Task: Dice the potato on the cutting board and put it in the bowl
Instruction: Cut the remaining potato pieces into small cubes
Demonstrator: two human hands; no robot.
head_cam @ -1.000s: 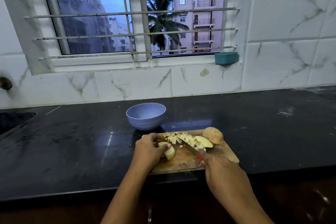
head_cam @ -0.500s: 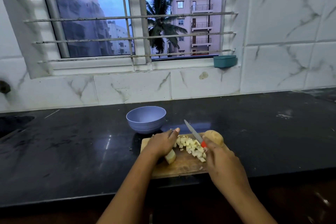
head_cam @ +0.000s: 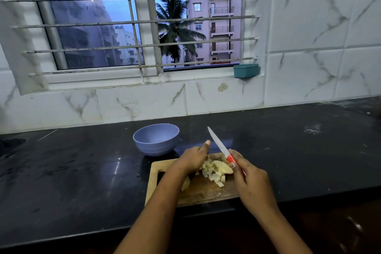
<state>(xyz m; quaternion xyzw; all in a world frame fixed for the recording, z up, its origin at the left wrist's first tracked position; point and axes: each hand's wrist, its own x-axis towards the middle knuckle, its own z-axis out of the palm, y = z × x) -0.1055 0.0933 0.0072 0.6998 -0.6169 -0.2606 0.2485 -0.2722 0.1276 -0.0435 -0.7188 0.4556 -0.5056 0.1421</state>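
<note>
The wooden cutting board [head_cam: 203,195] lies at the near edge of the black worktop [head_cam: 82,171], its front side almost flush with that edge; on it sits a heap of diced potato [head_cam: 211,174], with a larger uncut potato wedge [head_cam: 223,168] touching the heap at its 2 o'clock side and another potato piece [head_cam: 186,183] half hidden under the left wrist; the left hand [head_cam: 191,159] rests against the heap from 9 o'clock, fingers bent and one fingertip raised, though whether it has hold of any pieces I cannot tell; the right hand [head_cam: 250,181] grips the knife [head_cam: 218,144] by its red handle, blade lifted clear of the board and pointing towards 11 o'clock, crossing the gap between the two hands; the lilac bowl [head_cam: 156,139] stands upright at 11 o'clock from the board, near its far left corner but apart from it, and the left hand lies between heap and bowl; towards 9 o'clock and 3 o'clock the worktop runs on dark and bare, with pale smudges [head_cam: 311,131] far off at 2 o'clock; at 12 o'clock the marbled tile wall [head_cam: 309,47] closes the back, with a barred window [head_cam: 144,22] above it and a teal tub [head_cam: 246,70] on the sill.
</note>
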